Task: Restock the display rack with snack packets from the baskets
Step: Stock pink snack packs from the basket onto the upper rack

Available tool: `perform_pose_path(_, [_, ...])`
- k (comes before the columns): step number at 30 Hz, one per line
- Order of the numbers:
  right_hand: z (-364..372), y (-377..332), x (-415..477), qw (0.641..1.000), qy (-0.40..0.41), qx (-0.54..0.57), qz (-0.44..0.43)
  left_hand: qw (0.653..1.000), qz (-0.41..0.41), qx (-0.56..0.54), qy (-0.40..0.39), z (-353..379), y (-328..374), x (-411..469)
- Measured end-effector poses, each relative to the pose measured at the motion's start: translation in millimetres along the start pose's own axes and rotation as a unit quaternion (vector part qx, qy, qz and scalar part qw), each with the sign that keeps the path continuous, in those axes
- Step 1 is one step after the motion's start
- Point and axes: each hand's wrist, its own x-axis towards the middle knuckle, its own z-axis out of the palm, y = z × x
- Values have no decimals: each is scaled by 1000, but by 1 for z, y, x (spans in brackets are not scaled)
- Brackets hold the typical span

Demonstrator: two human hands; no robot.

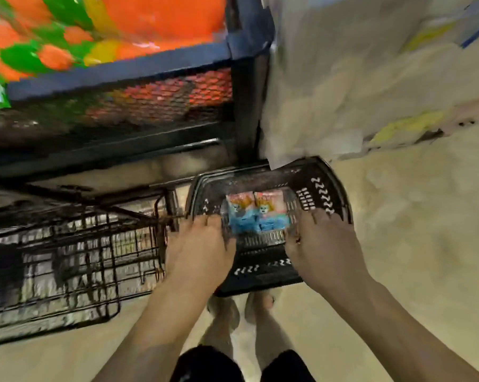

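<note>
At the left a black wire basket point(67, 257) sits below the display rack point(117, 70), which holds orange-and-green packets. The left hand point(202, 244) and right hand point(321, 244) reach into a black plastic basket point(323, 188), flanking two blue-and-pink snack packets point(257, 213). These are perhaps cartoon-printed, but the lettering is too blurred to read. I cannot tell whether either hand grips anything. White sacks point(357, 78) stand at the right.
</note>
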Motion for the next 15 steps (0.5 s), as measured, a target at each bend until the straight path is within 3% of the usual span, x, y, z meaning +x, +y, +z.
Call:
perform_pose_path(10, [239,29,149,994,-112,2,5,999,4,6,-53,220,23,221])
perform_pose_path(15, [341,37,208,991,-128,4,39,996,-55,-58,-41,289,23,311])
